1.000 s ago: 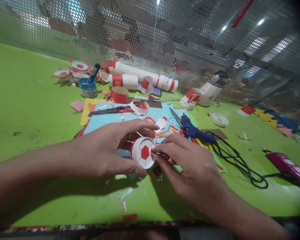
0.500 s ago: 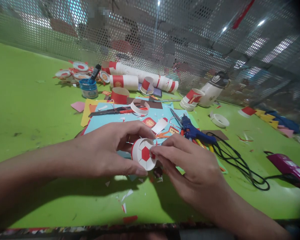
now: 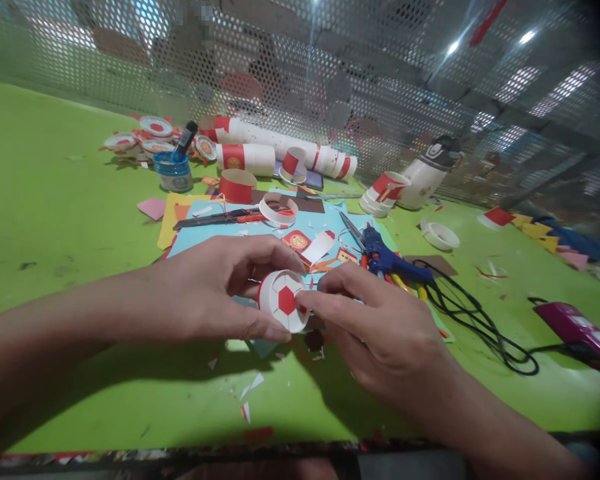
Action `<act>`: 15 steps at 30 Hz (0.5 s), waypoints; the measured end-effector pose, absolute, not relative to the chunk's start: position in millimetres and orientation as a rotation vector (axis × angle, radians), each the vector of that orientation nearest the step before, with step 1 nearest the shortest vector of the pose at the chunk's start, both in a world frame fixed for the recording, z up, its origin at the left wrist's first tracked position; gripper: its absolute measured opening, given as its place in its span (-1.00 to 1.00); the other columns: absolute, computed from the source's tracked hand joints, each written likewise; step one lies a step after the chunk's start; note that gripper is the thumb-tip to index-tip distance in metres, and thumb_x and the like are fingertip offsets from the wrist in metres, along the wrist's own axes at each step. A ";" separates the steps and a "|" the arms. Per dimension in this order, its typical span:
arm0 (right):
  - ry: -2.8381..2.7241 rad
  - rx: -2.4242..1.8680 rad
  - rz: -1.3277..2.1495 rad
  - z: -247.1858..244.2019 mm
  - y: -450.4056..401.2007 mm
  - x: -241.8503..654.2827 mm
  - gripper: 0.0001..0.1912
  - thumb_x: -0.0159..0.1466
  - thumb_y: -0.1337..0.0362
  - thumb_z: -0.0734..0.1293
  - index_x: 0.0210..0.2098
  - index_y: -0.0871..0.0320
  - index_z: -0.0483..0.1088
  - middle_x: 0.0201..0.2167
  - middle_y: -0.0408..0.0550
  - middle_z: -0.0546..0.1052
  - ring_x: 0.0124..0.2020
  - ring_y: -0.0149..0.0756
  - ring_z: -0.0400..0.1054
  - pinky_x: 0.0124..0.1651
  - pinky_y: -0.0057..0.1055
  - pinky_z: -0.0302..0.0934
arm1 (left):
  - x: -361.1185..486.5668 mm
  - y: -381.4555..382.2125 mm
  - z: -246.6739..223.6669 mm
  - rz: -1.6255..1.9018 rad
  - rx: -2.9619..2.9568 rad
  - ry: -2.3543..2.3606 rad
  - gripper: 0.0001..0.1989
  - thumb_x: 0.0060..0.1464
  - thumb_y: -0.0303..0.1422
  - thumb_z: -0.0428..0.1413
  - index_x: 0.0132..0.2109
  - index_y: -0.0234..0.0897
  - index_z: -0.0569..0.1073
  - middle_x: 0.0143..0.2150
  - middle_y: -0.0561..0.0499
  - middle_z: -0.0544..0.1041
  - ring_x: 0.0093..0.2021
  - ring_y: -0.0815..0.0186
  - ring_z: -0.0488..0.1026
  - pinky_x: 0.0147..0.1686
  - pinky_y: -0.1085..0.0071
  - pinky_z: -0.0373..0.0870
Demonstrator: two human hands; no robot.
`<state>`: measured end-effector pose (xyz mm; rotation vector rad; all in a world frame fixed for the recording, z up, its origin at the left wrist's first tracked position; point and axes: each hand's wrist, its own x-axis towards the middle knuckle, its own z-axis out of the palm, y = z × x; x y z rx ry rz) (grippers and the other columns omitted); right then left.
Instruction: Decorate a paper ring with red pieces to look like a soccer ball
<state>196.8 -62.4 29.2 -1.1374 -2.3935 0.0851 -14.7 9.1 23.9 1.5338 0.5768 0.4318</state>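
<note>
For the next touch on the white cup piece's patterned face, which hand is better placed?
Probably the right hand: its fingertip is at that face, beside the red hexagon. The left hand is occupied gripping the white cup piece.

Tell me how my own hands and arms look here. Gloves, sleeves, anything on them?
Your left hand and right hand are both bare, without gloves. No sleeve, watch or bracelet shows on the visible forearms. A faint glint on a left finger may be a ring, but it's too unclear.
</note>
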 end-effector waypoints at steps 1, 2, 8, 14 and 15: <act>-2.378 -1.113 0.083 29.7 -62.3 197.1 -0.71 0.28 0.53 0.19 -0.19 0.29 0.55 -0.34 0.07 0.48 -0.39 -0.28 0.35 -0.38 -0.37 0.19 | -14.8 9.5 24.0 0.433 1.521 0.561 -0.56 -0.07 -0.42 0.32 -0.03 -0.21 0.37 -0.11 0.05 0.54 -0.14 0.32 0.51 -0.18 0.46 0.48; -2.361 -1.089 0.088 30.5 -62.2 197.3 -0.72 0.27 0.54 0.21 -0.17 0.31 0.54 -0.32 0.08 0.49 -0.36 -0.27 0.36 -0.35 -0.37 0.21 | -14.8 9.8 24.0 0.432 1.511 0.546 -0.56 -0.07 -0.43 0.31 -0.03 -0.22 0.37 -0.10 0.04 0.54 -0.13 0.32 0.51 -0.16 0.45 0.48; -2.253 -1.073 0.109 36.9 -62.9 197.2 -0.82 0.28 0.55 0.26 -0.25 0.37 0.51 -0.36 0.07 0.49 -0.35 -0.30 0.35 -0.33 -0.37 0.24 | -16.2 9.6 24.2 0.447 1.530 0.554 -0.54 -0.06 -0.42 0.31 0.00 -0.23 0.36 -0.05 -0.02 0.53 -0.07 0.25 0.50 -0.08 0.32 0.48; -2.280 -1.131 0.074 33.3 -64.0 193.5 -0.84 0.30 0.49 0.28 -0.28 0.30 0.52 -0.36 0.04 0.50 -0.34 -0.27 0.36 -0.33 -0.34 0.24 | -14.5 7.7 23.6 0.465 1.567 0.570 -0.51 -0.07 -0.41 0.31 0.01 -0.21 0.34 -0.06 -0.03 0.54 -0.07 0.22 0.51 -0.10 0.31 0.50; -2.283 -1.140 0.058 32.2 -63.9 192.7 -0.84 0.30 0.49 0.28 -0.27 0.30 0.53 -0.35 0.05 0.50 -0.34 -0.26 0.37 -0.33 -0.33 0.24 | -13.9 7.4 23.5 0.468 1.567 0.574 -0.52 -0.07 -0.42 0.31 0.00 -0.22 0.35 -0.06 -0.03 0.54 -0.06 0.22 0.51 -0.09 0.32 0.50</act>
